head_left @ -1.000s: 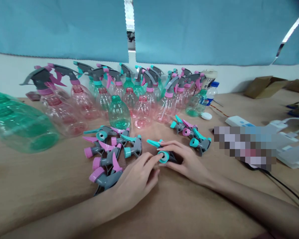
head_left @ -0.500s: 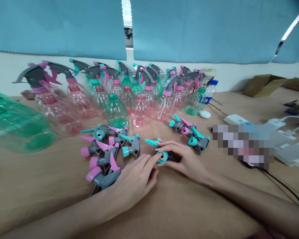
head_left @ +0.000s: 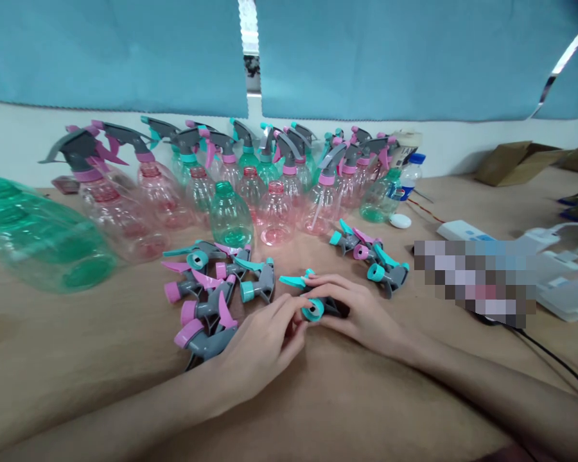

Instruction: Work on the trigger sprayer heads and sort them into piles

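My right hand (head_left: pixel 359 309) is wrapped round a grey trigger spray head (head_left: pixel 314 310) with a teal collar and teal trigger. Its open collar faces me, and the fingers partly hide the grey body. From the left, my left hand (head_left: pixel 262 337) pinches the collar's rim between thumb and fingers. Beside my left wrist lies a grey spray head with a pink collar (head_left: pixel 189 334), among several loose pink and teal ones. Right of centre, a teal spray head (head_left: pixel 376 273) rests in a smaller group.
Behind the hands stand several clear bottles, including an uncapped green bottle (head_left: pixel 230 218) and an uncapped pink bottle (head_left: pixel 276 215). A large green bottle (head_left: pixel 43 237) leans at far left. A white round object (head_left: pixel 400 221), white power strip (head_left: pixel 467 232) and cardboard box (head_left: pixel 515 163) are rightward.
My left index finger has shifted from the collar's opening to its rim, and the thumb now meets it there. The right hand keeps its hold. The view has shifted slightly.
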{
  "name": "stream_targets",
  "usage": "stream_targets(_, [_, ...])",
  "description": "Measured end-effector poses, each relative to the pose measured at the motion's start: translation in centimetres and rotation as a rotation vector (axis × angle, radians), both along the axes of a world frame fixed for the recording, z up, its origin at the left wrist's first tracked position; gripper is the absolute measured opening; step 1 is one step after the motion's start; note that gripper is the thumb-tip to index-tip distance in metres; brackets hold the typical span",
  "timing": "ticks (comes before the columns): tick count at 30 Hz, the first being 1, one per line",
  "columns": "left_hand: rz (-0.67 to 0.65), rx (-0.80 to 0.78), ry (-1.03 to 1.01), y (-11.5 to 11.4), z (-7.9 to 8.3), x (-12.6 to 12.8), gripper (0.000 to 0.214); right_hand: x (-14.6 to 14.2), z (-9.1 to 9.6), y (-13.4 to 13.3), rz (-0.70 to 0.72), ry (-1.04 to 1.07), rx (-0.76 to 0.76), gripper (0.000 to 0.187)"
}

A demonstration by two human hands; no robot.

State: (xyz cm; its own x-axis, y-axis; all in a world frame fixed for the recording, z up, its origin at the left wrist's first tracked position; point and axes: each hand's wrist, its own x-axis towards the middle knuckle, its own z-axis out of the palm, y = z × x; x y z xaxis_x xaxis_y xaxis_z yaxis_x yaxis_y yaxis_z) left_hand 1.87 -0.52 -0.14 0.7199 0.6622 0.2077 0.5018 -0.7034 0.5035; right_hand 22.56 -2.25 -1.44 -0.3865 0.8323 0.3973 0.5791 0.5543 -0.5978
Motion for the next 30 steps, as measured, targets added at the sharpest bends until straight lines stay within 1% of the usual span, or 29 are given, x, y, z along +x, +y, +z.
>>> stream_targets(3, [0.001, 0.0, 0.01, -0.06, -0.07, 0.01, 0.024, 0.01, -0.14, 0.02, 0.002, 0.0, 0.004, 0.023])
stream_targets(10, [-0.01, -0.065, 0.104, 0.04, -0.05, 0.12, 0.018, -0.01, -0.06, -0.11, 0.011, -0.009, 0.009, 0.023])
stream_targets(18, [0.009, -0.048, 0.122, 0.11, 0.15, 0.33, 0.012, -0.17, 0.03, -0.29, 0.047, -0.006, 0.034, 0.022])
stream_targets(24, [0.005, -0.04, 0.181, 0.21, -0.13, 0.35, 0.007, -0.12, 0.06, -0.35, 0.057, -0.002, 0.026, 0.022])
stream_targets(27, [0.01, -0.023, 0.202, 0.22, -0.31, 0.33, 0.009, -0.12, 0.15, -0.32, 0.039, 0.002, 0.024, 0.022])
stream_targets(30, [0.022, -0.003, 0.176, 0.21, -0.59, 0.29, 0.013, -0.07, 0.08, -0.32, 0.019, 0.004, 0.025, 0.024])
